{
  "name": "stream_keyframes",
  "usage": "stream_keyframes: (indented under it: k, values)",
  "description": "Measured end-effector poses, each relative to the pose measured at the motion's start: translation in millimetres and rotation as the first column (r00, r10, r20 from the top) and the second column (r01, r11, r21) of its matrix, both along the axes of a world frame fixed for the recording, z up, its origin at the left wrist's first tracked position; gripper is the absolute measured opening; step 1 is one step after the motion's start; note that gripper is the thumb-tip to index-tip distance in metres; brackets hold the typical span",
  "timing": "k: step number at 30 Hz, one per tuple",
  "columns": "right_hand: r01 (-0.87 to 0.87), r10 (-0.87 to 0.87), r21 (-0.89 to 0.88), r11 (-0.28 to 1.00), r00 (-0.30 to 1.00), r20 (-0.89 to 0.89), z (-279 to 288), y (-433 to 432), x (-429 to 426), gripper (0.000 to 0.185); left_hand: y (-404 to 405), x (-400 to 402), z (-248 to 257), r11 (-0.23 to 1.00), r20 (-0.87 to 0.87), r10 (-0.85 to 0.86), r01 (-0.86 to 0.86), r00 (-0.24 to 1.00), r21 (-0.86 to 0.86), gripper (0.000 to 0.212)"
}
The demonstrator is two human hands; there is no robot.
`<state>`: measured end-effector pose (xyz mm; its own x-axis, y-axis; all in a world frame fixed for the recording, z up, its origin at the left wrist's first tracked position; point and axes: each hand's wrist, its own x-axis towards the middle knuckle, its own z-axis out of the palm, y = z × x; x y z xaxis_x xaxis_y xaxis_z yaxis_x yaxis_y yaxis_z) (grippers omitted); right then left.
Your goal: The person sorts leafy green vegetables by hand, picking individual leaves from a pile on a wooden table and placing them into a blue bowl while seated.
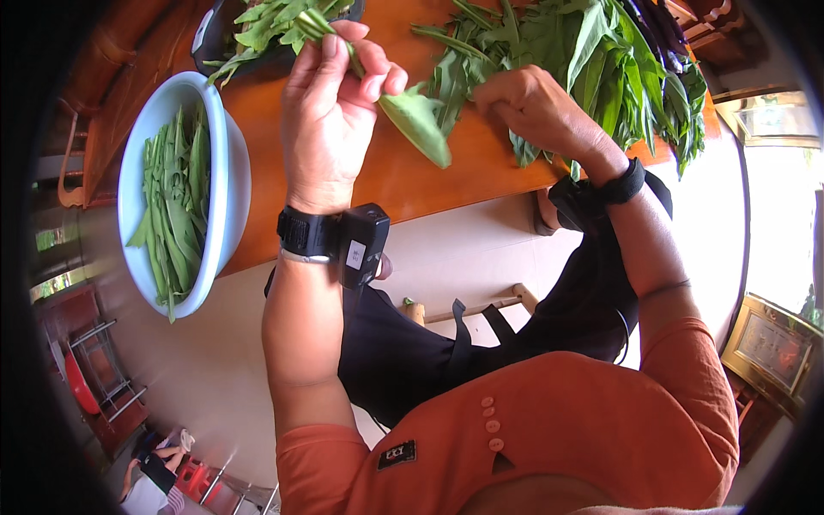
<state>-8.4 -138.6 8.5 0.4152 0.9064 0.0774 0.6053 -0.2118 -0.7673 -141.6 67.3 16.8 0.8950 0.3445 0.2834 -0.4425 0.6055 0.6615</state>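
Raised over the table, my left hand [338, 96] grips a small bunch of leafy green stems [412, 119]. The cut stem ends stick out above its fingers, and a leaf hangs down on the right. My right hand [531, 112] is bent over the near edge of a pile of long leafy greens [592, 71]. Its fingers are curled and their tips hidden, so whether they pinch a leaf is unclear. To the left, a light blue plastic basin [235, 174] holds stems and leaves [174, 199].
A dark container [209, 42] with leaf pieces [264, 29] stands at the table's far left. Purple eggplants [660, 35] lie behind the greens. The wooden table [399, 187] ends before my knees. A person [158, 473] is near a red stool [196, 479] at lower left.
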Motion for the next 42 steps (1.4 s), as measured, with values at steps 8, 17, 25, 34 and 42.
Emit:
stream_keyframes:
  k: [8,17,25,34,42]
  values:
    - [0.265,-0.296,0.132,0.955,0.847,0.441,-12,-1,29,0.013,-14,-4,6,0.995,-0.239,-0.036,0.058,0.97,0.085,0.027]
    - [0.243,-0.359,0.297,0.923,0.823,0.44,-8,7,26,0.012,-30,1,-7,0.965,-0.504,0.017,0.118,0.864,0.234,0.029]
    - [-0.107,0.013,0.243,0.964,0.933,0.361,12,0,-8,0.007,-24,12,-20,0.988,-0.611,0.08,0.018,0.788,0.153,0.045]
    - [0.002,-0.035,0.217,0.976,0.989,0.145,31,-7,-3,0.008,-24,12,-28,0.974,-0.618,0.014,0.13,0.786,0.187,0.035]
    - [-0.296,0.293,0.283,0.912,0.955,0.052,22,2,-34,0.008,-28,8,-19,0.953,-0.662,0.023,0.184,0.749,0.242,0.029]
